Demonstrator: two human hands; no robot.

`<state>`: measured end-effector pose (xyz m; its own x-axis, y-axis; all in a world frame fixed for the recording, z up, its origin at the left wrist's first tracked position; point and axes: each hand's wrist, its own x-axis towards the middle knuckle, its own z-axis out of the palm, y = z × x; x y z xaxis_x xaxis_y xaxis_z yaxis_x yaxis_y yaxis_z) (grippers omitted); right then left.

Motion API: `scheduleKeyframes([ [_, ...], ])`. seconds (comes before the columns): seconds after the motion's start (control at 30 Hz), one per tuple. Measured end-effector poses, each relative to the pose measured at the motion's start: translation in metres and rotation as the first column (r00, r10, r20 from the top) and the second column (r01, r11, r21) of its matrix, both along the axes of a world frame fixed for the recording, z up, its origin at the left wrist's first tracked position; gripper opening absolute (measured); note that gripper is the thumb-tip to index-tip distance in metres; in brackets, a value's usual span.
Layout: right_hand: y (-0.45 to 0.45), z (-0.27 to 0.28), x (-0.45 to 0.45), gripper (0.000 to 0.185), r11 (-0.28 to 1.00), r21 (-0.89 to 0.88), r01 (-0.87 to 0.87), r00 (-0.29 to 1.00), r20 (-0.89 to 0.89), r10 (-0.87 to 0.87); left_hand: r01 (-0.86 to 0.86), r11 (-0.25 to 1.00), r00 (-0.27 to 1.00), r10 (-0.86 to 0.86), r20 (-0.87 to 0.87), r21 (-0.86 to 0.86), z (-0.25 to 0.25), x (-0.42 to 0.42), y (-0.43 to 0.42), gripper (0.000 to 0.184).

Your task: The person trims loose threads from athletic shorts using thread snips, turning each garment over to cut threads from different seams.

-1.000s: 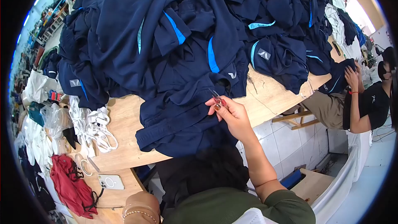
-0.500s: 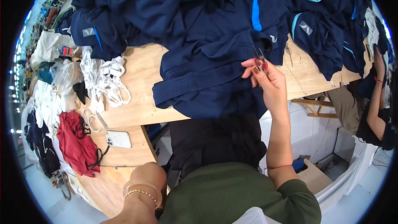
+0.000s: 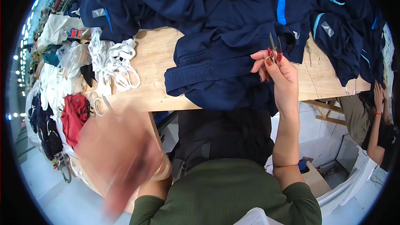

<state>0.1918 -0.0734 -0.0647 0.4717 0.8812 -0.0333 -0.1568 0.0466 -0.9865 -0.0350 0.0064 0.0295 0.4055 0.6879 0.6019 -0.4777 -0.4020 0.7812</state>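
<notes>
My right hand (image 3: 285, 78) is raised over the table's front edge, its fingers closed around a small pair of red-handled thread snips (image 3: 275, 51). The blades point up and look parted. Below and beside that hand lies a dark navy garment (image 3: 216, 68) with a stitched band, hanging over the edge at my lap. Motion smears my left hand (image 3: 118, 146) at the lower left, above the side table. Its fingers do not show clearly, and whether it holds anything cannot be made out.
Navy garments with blue strips (image 3: 175, 0) are heaped along the back. At left lie white straps (image 3: 118, 64), a clear plastic bag (image 3: 73, 60), tape rolls (image 3: 98, 105) and a red cloth bag (image 3: 75, 118). Another person's arm (image 3: 376, 129) shows at far right.
My left hand has swung up from low at the left and now covers where the white phone lay. My right hand keeps its grip on the snips. The whole view has shifted slightly.
</notes>
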Motion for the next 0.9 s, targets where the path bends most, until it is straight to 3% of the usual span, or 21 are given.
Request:
scheduleKeyframes([
  [0.03, 0.003, -0.001, -0.001, 0.024, 1.0, -0.001, -0.022, 0.999, -0.025, 0.022, -0.275, 0.947, 0.885, 0.317, -0.341, 0.167, -0.018, 0.002, 0.01, 0.037],
  [0.07, 0.009, -0.005, -0.003, 0.025, 0.999, -0.004, -0.046, 0.997, -0.061, 0.045, -0.105, 0.985, 0.873, 0.158, -0.461, 0.14, -0.028, 0.021, 0.017, 0.034],
  [0.1, 0.015, -0.011, -0.004, 0.025, 0.999, -0.006, -0.048, 0.997, -0.064, 0.048, 0.002, 0.948, 0.73, 0.216, -0.649, 0.318, -0.041, 0.033, 0.023, 0.043],
  [0.17, 0.026, -0.023, -0.004, 0.025, 0.991, 0.046, -0.123, 0.988, -0.091, 0.127, 0.069, 0.862, 0.662, 0.338, -0.67, 0.503, -0.091, 0.045, 0.029, 0.029],
  [0.3, 0.036, -0.031, 0.001, 0.026, 0.993, 0.053, -0.107, 0.986, -0.119, 0.113, 0.084, 0.82, 0.65, 0.386, -0.655, 0.566, -0.127, 0.038, 0.047, 0.016],
  [0.33, 0.036, -0.03, 0.002, 0.026, 0.994, 0.049, -0.103, 0.988, -0.11, 0.107, -0.022, 0.94, 0.686, 0.263, -0.679, 0.341, -0.129, 0.035, 0.048, 0.01],
  [0.4, 0.034, -0.031, 0.003, 0.026, 0.995, 0.032, -0.094, 0.987, -0.126, 0.098, -0.146, 0.978, 0.798, 0.028, -0.602, -0.149, -0.132, 0.032, 0.051, 0.003],
  [0.43, 0.035, -0.031, 0.004, 0.026, 0.996, 0.02, -0.082, 0.987, -0.136, 0.084, -0.152, 0.977, 0.797, 0.032, -0.603, -0.148, -0.132, 0.031, 0.054, 0.003],
  [0.5, 0.035, -0.032, 0.003, 0.027, 0.996, 0.024, -0.091, 0.983, -0.156, 0.094, -0.113, 0.9, 0.949, -0.028, -0.315, -0.42, -0.133, 0.03, 0.059, 0.003],
  [0.57, 0.033, -0.033, 0.004, 0.029, 0.995, 0.02, -0.099, 0.982, -0.157, 0.101, -0.126, 0.875, 0.954, -0.023, -0.3, -0.468, -0.133, 0.025, 0.062, 0.006],
  [0.63, 0.032, -0.033, 0.004, 0.029, 0.995, 0.01, -0.102, 0.983, -0.155, 0.102, -0.068, 0.749, 0.997, 0.033, -0.065, -0.659, -0.128, 0.021, 0.063, 0.007],
  [0.7, 0.03, -0.034, 0.004, 0.03, 0.995, -0.002, -0.101, 0.984, -0.15, 0.1, -0.077, 0.722, 0.996, 0.084, -0.023, -0.688, -0.127, 0.012, 0.068, 0.007],
  [0.77, 0.027, -0.035, 0.004, 0.03, 0.994, -0.014, -0.104, 0.987, -0.128, 0.102, -0.242, 0.638, 0.95, 0.307, -0.046, -0.731, -0.123, 0.008, 0.072, 0.006],
  [0.83, 0.028, -0.034, 0.003, 0.03, 0.994, -0.015, -0.109, 0.986, -0.129, 0.106, -0.303, 0.652, 0.932, 0.354, -0.073, -0.695, -0.119, 0.006, 0.07, 0.008],
  [0.9, 0.028, -0.033, 0.002, 0.029, 0.994, -0.015, -0.112, 0.985, -0.132, 0.109, -0.236, 0.903, 0.957, 0.152, -0.246, -0.359, -0.116, 0.0, 0.066, 0.012],
])
